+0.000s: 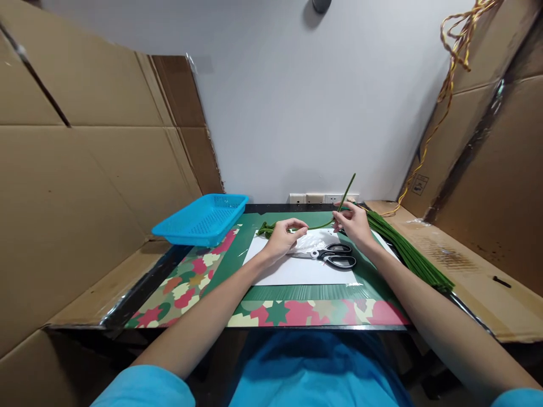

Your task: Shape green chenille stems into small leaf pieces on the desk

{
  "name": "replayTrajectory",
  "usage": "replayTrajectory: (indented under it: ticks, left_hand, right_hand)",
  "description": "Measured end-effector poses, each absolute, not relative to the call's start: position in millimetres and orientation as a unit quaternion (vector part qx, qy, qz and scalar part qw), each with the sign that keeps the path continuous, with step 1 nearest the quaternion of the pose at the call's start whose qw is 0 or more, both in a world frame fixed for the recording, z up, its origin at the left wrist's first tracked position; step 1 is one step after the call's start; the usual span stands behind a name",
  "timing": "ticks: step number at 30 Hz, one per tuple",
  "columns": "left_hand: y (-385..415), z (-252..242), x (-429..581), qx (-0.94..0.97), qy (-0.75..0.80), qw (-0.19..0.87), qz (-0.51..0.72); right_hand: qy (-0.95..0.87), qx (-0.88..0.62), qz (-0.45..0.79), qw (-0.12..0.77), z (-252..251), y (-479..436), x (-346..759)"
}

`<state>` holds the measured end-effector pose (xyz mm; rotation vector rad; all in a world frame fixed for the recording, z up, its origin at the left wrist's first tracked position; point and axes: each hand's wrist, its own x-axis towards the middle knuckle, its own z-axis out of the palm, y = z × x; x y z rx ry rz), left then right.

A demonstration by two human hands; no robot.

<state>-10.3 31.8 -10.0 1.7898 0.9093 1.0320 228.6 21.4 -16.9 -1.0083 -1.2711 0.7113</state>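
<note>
A green pipe cleaner [320, 226] runs between my two hands, its far end rising above the right one. My left hand [285, 237] pinches it with thumb and forefinger over the white paper [305, 277]. With bent fingers my right hand [353, 223] grips the same pipe cleaner and bends it upward. Beside my left hand lies a small cluster of twisted green pipe cleaners [266, 228], partly hidden by the fingers. Below both hands, black-handled scissors [339, 257] rest on the paper, next to a crumpled clear plastic bag [311, 242].
On the right, a long bundle of green pipe cleaners [407, 249] lies along the table edge. A blue plastic basket [201, 217] stands at the back left. Cardboard walls [106, 169] flank the table, and power sockets [314, 198] line the wall behind it.
</note>
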Motion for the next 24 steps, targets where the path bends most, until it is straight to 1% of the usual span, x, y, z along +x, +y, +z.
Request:
replayTrajectory:
  ticks: [5,11,19,24]
  left_hand:
    - [30.8,-3.9,-10.7,0.69,0.365,0.448,0.437]
    - [28.6,4.2,-12.6,0.65,0.378,0.458,0.474]
    - [31.3,3.6,-15.4,0.629,0.38,0.46,0.498]
    - [32.4,2.3,-18.3,0.629,0.371,0.458,0.507]
  right_hand:
    - [-0.539,-0.451,0.326,0.632,-23.1,25.0,225.3]
    - [-0.559,-0.472,0.311,0.606,-25.4,25.3,221.3]
    - [-0.623,-0.527,0.214,0.536,-24.7,18.6,211.1]
    - [-0.651,-0.541,0.157,0.509,-28.9,22.5,206.1]
